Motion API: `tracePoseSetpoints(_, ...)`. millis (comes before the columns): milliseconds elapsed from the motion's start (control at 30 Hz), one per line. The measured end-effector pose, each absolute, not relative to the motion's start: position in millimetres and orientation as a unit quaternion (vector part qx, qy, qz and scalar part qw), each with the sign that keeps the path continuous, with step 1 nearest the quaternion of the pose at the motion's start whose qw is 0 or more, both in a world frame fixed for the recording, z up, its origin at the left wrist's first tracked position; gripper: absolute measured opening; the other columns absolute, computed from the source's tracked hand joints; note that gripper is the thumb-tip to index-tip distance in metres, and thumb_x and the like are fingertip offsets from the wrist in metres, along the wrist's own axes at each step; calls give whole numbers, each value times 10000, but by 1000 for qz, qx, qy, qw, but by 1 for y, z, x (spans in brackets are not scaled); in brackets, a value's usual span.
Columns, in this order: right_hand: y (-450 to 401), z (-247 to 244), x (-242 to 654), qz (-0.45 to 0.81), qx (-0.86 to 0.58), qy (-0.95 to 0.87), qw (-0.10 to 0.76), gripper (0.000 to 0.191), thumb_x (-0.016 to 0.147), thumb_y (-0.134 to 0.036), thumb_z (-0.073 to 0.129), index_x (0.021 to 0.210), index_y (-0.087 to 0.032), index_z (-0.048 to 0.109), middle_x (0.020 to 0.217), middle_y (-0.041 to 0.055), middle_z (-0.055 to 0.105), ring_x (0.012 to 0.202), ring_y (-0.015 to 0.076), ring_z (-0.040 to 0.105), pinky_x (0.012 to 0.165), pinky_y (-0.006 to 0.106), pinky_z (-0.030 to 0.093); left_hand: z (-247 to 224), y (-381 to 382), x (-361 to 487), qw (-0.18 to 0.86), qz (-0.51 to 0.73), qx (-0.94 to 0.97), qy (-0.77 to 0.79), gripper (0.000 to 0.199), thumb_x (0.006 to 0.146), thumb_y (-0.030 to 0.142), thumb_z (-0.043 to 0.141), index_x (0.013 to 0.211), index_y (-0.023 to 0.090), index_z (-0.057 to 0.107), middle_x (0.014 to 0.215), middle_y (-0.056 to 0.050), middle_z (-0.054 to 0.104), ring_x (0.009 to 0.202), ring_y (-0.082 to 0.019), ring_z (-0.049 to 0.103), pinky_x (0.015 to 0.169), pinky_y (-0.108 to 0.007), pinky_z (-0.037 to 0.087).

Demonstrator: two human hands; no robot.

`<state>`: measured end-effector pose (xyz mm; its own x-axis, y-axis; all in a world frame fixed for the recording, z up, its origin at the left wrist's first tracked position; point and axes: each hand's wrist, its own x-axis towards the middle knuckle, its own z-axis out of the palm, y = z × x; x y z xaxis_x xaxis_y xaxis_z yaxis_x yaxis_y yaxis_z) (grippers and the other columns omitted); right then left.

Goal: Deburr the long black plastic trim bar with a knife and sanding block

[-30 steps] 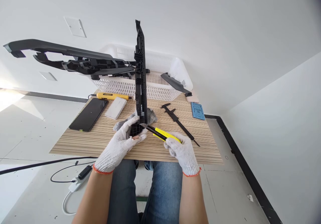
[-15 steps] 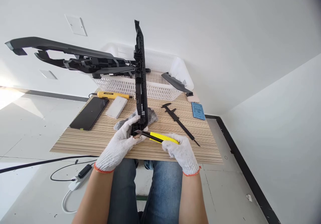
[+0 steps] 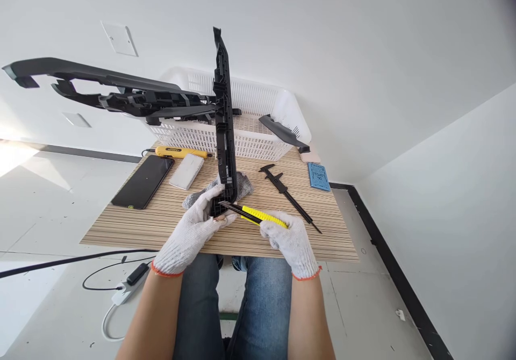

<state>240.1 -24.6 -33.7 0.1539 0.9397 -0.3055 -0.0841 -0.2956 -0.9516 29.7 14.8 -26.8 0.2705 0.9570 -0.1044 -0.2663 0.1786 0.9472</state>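
Basket point(image 3: 262, 144) upper centre, back of worktop point(image 3: 133, 234); phone point(image 3: 144, 181), then box point(image 3: 187, 171), left of centre. Caliper point(image 3: 288, 192) right of cloth point(image 3: 244, 186). Card point(image 3: 319, 176) at worktop's right edge.

Single view, worn on the head, looking from above and behind the left fingers point(image 3: 213, 192) and right fingers point(image 3: 271, 230), facing forward and down. Near range, wide coverage. Both sets of fingers sit a bit below frame center; forearms point(image 3: 157, 306) run in from the bottom edge. Thighs point(image 3: 266, 306) seen from above, nearer the camera than the fingers. Tabletop point(image 3: 242, 242) around and under the fingers, basket point(image 3: 258, 148) and wall point(image 3: 363, 54) beyond them, floor point(image 3: 52, 204) out to both sides. Top right corner dark.
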Motion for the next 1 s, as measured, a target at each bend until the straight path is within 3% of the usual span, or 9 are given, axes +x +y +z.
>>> tracePoseSetpoints(100,-24,-33,240,530,-597,-336,500,397,667,-474,794,860,-129,762,577,-14,571,448,58,345,402,209,292,-28,15,28,679,459,433,376,702,784,264,876,1411,278,559,1356,-48,672,1202,-214,666,1088,-355,515)
tracePoseSetpoints(233,-25,-31,242,562,-593,-364,447,375,642,-432,821,863,-134,766,578,-8,593,452,61,356,405,207,293,-31,15,27,666,460,443,385,683,800,252,857,1419,262,569,1325,-64,689,1183,-221,673,1077,-372,527)
tracePoseSetpoints(333,-26,-30,242,532,-602,-349,483,360,687,-468,787,836,-142,756,605,-5,599,460,58,361,415,207,299,-31,15,27,665,466,441,383,695,786,239,867,1416,258,576,1329,-68,686,1189,-227,671,1085,-387,523)
tracePoseSetpoints(467,-26,-29,243,582,-591,-371,417,416,623,-428,825,910,-131,777,582,-14,592,446,55,354,407,205,285,-31,15,27,666,466,443,378,665,795,255,863,1402,277,592,1406,-56,645,1215,-228,665,1106,-384,511)
tracePoseSetpoints(767,-26,-30,241,543,-599,-347,475,411,662,-478,793,879,-131,769,603,-6,593,451,53,346,398,202,268,-29,15,28,667,461,440,386,682,796,248,864,1413,265,574,1334,-57,683,1159,-206,683,1081,-361,516)
tracePoseSetpoints(933,-26,-33,241,560,-597,-364,445,442,631,-428,827,964,-139,793,605,-10,608,454,61,367,409,209,300,-24,15,30,629,468,466,410,647,774,260,873,1370,258,622,1466,-67,612,1351,-263,577,1148,-391,479)
tracePoseSetpoints(1000,-26,-34,242,534,-602,-352,478,421,665,-453,805,949,-142,793,625,-6,612,455,58,365,408,208,292,-24,15,30,644,468,451,403,677,765,258,880,1383,260,605,1449,-70,625,1299,-257,619,1128,-394,497)
